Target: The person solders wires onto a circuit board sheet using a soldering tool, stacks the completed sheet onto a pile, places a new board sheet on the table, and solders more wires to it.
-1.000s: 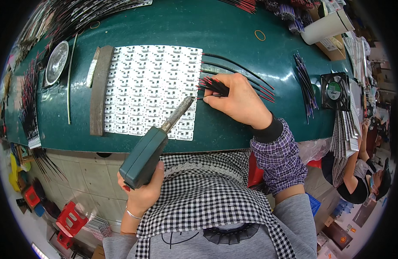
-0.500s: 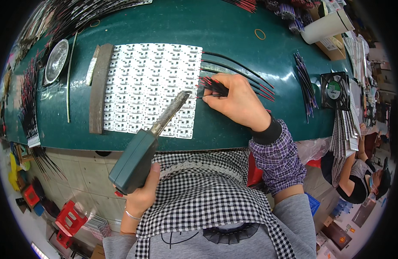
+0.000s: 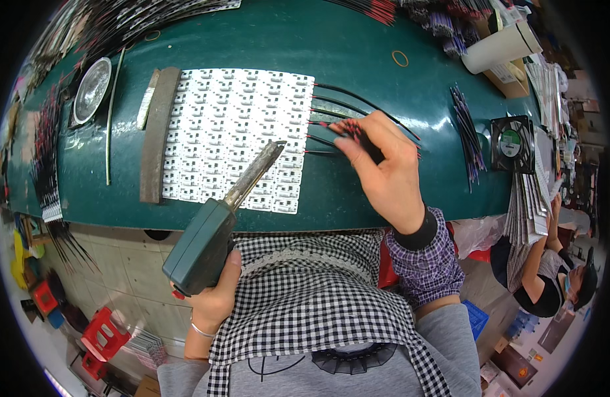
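A white panel of small circuit boards (image 3: 232, 126) lies flat on the green table. Several black wires (image 3: 364, 96) with red ends run from its right edge out to the right. My left hand (image 3: 215, 294) grips a dark green soldering gun (image 3: 200, 245), whose metal tip hovers over or rests on the panel's lower right part; I cannot tell which. My right hand (image 3: 392, 175), right of the panel, is closed round a bundle of black wires (image 3: 366, 140) with red tips. The fingertips are slightly blurred.
A dark bar (image 3: 161, 132) lies along the panel's left edge. Farther left are a thin rod (image 3: 113, 119), a round metal dish (image 3: 93, 91) and wire bundles (image 3: 47, 145). At right are dark wires (image 3: 467, 135), a fan (image 3: 512, 144) and a white cup (image 3: 502, 47). A co-worker (image 3: 549, 271) sits beyond.
My right hand has drawn back to the right from the panel's edge with the wire bundle. Lower wires at that edge now show. The soldering gun's tip has shifted slightly left.
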Available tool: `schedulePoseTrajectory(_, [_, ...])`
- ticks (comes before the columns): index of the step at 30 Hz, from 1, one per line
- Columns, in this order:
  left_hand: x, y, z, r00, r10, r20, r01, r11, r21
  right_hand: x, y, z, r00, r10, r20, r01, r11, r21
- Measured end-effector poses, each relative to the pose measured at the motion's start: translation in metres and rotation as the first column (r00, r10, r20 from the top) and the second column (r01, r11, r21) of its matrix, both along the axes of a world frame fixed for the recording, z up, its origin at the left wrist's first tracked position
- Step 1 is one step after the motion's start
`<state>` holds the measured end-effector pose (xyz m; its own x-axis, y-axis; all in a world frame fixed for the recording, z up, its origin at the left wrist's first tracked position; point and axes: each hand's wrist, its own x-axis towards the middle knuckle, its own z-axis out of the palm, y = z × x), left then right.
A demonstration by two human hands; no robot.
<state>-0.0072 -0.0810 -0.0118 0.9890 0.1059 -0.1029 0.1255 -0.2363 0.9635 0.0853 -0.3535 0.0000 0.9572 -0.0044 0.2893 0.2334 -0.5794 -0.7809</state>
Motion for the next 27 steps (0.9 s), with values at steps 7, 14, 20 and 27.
schedulePoseTrajectory(7, [-0.002,0.002,0.000,0.999,-0.045,0.001,0.045,0.999,0.010,-0.008,0.013,-0.020,0.972,0.066,-0.226,-0.059,0.998,0.039])
schedulePoseTrajectory(14, [-0.003,0.005,0.003,0.987,-0.161,-0.007,0.161,0.983,0.088,-0.008,0.016,-0.023,0.964,0.037,-0.265,-0.023,0.998,0.056])
schedulePoseTrajectory(20, [0.003,-0.002,-0.002,0.984,-0.112,0.140,0.084,0.978,0.193,-0.007,0.013,-0.018,0.963,0.053,-0.264,-0.066,0.997,-0.040])
schedulePoseTrajectory(27, [0.001,-0.005,0.000,0.996,-0.018,0.083,0.007,0.991,0.130,-0.012,0.016,-0.022,0.953,0.039,-0.300,-0.015,0.997,0.081])
